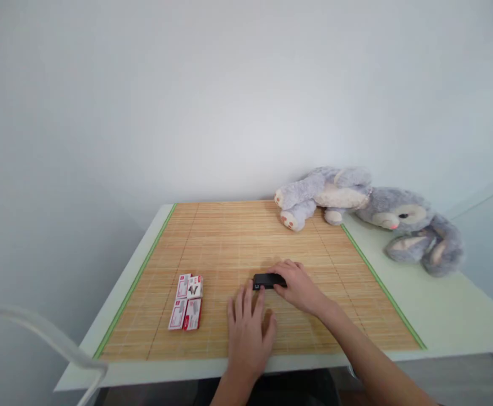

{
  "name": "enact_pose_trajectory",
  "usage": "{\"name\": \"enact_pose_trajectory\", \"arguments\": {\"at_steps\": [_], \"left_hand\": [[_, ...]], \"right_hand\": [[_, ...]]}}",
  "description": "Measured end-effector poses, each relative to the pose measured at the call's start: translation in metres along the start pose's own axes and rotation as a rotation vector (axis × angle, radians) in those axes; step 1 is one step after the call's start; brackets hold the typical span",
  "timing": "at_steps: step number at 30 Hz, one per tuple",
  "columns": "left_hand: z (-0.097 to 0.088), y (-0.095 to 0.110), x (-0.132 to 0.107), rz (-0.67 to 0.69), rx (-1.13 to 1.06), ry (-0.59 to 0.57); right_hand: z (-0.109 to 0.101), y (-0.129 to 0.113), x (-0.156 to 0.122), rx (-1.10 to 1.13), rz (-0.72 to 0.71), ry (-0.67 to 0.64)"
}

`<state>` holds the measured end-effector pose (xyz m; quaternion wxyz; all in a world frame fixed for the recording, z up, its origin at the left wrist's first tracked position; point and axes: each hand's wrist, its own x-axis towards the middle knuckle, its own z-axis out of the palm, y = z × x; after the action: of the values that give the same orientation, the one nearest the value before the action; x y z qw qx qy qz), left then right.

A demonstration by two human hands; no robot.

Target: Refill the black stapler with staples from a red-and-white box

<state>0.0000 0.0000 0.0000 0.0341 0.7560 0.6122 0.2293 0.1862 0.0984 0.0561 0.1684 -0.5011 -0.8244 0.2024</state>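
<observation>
A black stapler (265, 280) lies on the bamboo mat (229, 237), its length running left to right. My right hand (296, 283) is closed round its right end, fingers over the far side and thumb at the near side. From the near left, my left hand (248, 327) lies over the mat with its fingers stretched and spread. Its fingertips reach the left end of the stapler, and I cannot tell how firmly they touch. To the left of this hand, several small red and white boxes (186, 303) sit close together in a block.
A grey plush rabbit (343, 197) lies along the back right, partly on the mat and partly on the white table (449, 321). A pale wall rises behind the table. At the lower left, a blurred white curved bar (52, 336) crosses the view.
</observation>
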Motion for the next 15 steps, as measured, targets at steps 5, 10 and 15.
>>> {"name": "enact_pose_trajectory", "arguments": {"at_steps": [5,10,15], "left_hand": [[0.004,-0.003,0.009,0.031,0.053,-0.037],[0.009,-0.005,0.006,0.027,0.108,-0.068],[0.008,-0.003,0.006,0.015,0.124,-0.088]], "right_hand": [[-0.001,0.000,0.012,0.007,-0.054,-0.020],[0.001,-0.011,0.042,0.015,-0.178,-0.090],[-0.029,-0.017,0.053,0.018,-0.278,-0.114]]}}
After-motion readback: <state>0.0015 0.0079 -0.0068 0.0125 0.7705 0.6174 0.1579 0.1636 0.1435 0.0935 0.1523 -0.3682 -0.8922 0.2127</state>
